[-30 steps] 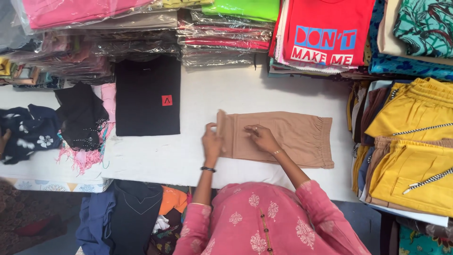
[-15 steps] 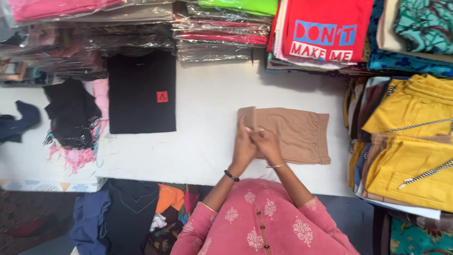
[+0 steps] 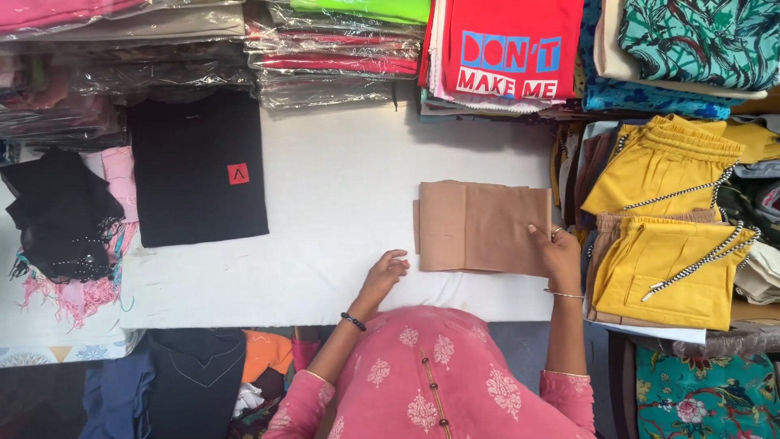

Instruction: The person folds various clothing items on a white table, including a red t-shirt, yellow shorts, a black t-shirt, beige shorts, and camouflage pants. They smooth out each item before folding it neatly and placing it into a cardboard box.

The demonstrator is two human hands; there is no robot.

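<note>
A folded tan garment (image 3: 483, 226) lies flat on the white tabletop (image 3: 341, 187), near its right edge. The right hand (image 3: 556, 254) rests on the garment's lower right corner, fingers (image 3: 539, 236) laid over the cloth and thumb side at the edge; whether the corner is pinched or only pressed down cannot be told. The left hand (image 3: 384, 276) sits on the tabletop just left of the garment, apart from it, its grip loosely curled and holding nothing. A black band circles the left wrist and a thin bangle the right. A black shirt (image 3: 199, 167) with a small red square lies well to the left on the tabletop. Plastic-wrapped clothes (image 3: 325, 57) are stacked along the far edge, beside a red shirt (image 3: 504, 49) with printed letters. Yellow shorts (image 3: 666, 244) with striped cords are piled just right of the garment.
</note>
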